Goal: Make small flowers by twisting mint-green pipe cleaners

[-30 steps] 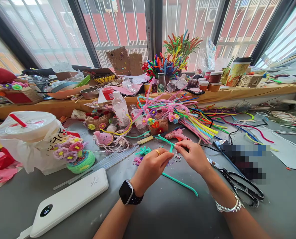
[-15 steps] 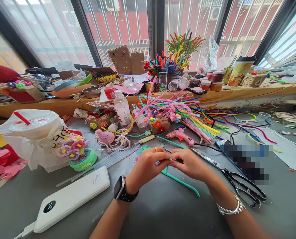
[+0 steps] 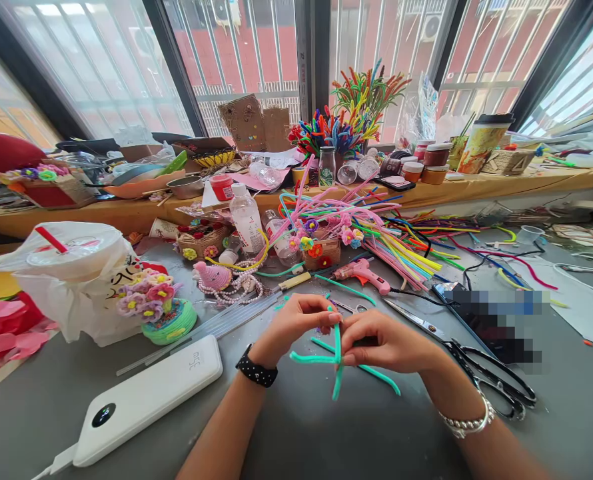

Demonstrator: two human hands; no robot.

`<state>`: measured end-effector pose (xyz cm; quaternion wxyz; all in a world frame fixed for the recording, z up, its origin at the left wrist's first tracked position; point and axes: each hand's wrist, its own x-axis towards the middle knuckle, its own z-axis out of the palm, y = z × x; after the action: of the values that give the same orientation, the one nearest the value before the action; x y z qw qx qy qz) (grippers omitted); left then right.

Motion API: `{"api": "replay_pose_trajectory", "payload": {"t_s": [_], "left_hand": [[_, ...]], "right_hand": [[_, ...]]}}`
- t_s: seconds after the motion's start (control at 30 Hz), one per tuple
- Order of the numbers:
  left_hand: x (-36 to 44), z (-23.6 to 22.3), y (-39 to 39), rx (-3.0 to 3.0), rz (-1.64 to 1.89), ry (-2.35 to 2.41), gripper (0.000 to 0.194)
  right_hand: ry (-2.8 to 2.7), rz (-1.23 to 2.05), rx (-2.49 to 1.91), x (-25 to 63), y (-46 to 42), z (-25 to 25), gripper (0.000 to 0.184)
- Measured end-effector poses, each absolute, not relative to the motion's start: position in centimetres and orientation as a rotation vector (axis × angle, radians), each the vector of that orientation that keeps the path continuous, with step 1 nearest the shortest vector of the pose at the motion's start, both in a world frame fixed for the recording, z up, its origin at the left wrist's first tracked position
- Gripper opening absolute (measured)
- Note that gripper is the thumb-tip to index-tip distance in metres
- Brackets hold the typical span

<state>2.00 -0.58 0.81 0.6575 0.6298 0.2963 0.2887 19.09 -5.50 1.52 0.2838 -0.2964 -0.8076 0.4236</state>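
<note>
Between my hands is a teal pipe cleaner piece (image 3: 337, 353) with strands crossing, one pointing left and one pointing down. My left hand (image 3: 304, 323), with a black dotted watch strap at its wrist, pinches the upper end. My right hand (image 3: 384, 337) has its fingers closed at the crossing point. Beneath them on the table lies a loose teal pipe cleaner (image 3: 384, 379). Another teal length (image 3: 349, 288) rests just beyond my hands. Small scissors (image 3: 359, 309) are partly hidden behind my fingers.
Large black-handled scissors (image 3: 496, 380) and a phone (image 3: 469, 323) lie at right. A pink glue gun (image 3: 361, 273) sits ahead, near bundled pipe cleaners (image 3: 396, 247). At left are a white power bank (image 3: 149, 400), a bagged drink cup (image 3: 76, 280) and a flower pot ornament (image 3: 169, 323).
My hands have drawn the teal piece nearer and turned it, so its crossed strands now show below my fingers. My left wrist has rotated, hiding the watch face.
</note>
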Motion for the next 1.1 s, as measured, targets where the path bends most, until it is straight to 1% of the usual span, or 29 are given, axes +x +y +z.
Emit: {"api": "replay_pose_trajectory", "payload": {"t_s": [0.17, 0.4, 0.63, 0.9, 1.1], "left_hand": [[2.6, -0.1, -0.5, 1.308, 0.681, 0.675, 0.022], [2.2, 0.4, -0.2, 1.393, 0.732, 0.765, 0.021], [1.9, 0.8, -0.4, 1.627, 0.731, 0.81, 0.02], [1.9, 1.1, -0.7, 2.038, 0.711, 0.869, 0.028], [2.2, 1.6, -1.7, 2.422, 0.762, 0.921, 0.024]], "right_hand": [[-2.013, 1.2, -0.809, 19.6, -5.4, 1.8, 0.021], [-1.765, 1.158, -0.937, 20.3, -5.3, 2.0, 0.022], [-1.617, 0.903, -1.157, 20.9, -4.8, 1.9, 0.019], [-1.581, 0.69, -1.288, 20.8, -3.9, 0.8, 0.018], [-1.647, 0.407, -1.371, 20.2, -3.7, 0.2, 0.015]]}}
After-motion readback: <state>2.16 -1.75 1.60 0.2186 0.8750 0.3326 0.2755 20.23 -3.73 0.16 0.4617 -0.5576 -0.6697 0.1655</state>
